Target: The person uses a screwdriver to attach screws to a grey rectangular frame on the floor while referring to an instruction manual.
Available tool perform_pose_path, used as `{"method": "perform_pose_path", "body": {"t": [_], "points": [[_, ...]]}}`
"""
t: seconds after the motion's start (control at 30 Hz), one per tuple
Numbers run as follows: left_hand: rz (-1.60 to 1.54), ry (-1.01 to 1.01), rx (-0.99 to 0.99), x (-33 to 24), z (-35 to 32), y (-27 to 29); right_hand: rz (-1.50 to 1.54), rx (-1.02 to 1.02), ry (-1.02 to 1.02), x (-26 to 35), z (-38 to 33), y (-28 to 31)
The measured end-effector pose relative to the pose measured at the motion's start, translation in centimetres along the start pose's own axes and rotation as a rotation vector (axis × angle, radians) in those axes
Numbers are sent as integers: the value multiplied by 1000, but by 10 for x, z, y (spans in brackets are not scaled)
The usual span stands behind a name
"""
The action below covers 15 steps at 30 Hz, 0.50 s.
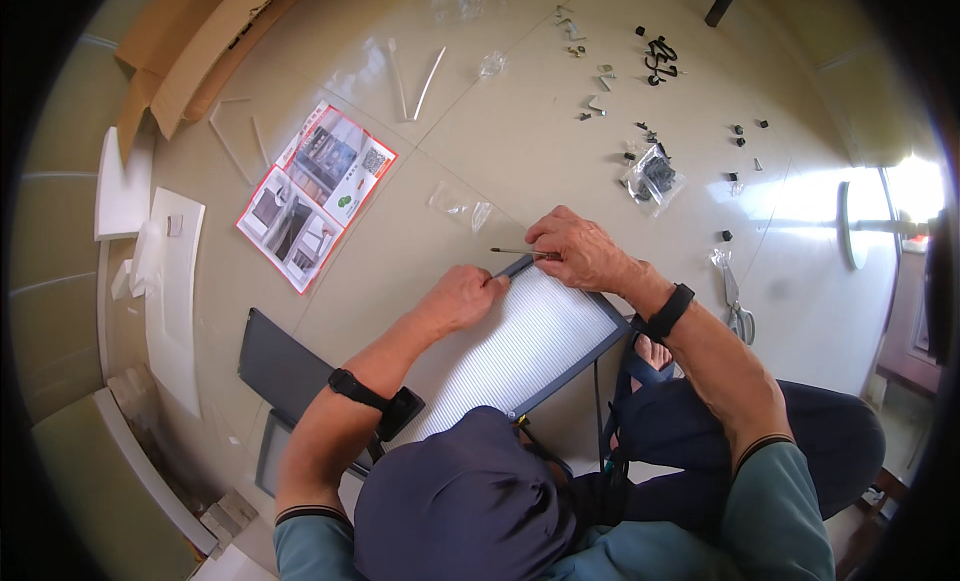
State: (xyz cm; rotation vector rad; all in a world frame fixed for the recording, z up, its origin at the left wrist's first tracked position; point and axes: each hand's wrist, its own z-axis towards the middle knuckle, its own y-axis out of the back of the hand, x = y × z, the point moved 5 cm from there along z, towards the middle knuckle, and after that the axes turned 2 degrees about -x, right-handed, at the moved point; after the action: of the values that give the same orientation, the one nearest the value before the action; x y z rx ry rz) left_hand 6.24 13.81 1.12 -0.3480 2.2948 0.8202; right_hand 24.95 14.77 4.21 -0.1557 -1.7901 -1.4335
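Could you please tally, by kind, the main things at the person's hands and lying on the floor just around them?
Framed ribbed panel, under both hands: 1
Thin rod, at the right hand: 1
Dark flat panel, beside the left hand's forearm: 1
Printed leaflet: 1
Scissors: 1
Total: 5

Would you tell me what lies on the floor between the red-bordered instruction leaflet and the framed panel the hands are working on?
In the head view, a small clear plastic bag lies on the tiled floor between the leaflet and the framed panel.
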Motion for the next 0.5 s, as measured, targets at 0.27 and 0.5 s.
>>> {"method": "perform_pose_path", "body": {"t": [0.27, 0.5], "points": [[-98, -7, 0, 8, -5, -10, 132, 107, 54, 4, 1, -16], [142, -280, 34, 20, 5, -20, 8, 143, 190, 15, 4, -19]]}}
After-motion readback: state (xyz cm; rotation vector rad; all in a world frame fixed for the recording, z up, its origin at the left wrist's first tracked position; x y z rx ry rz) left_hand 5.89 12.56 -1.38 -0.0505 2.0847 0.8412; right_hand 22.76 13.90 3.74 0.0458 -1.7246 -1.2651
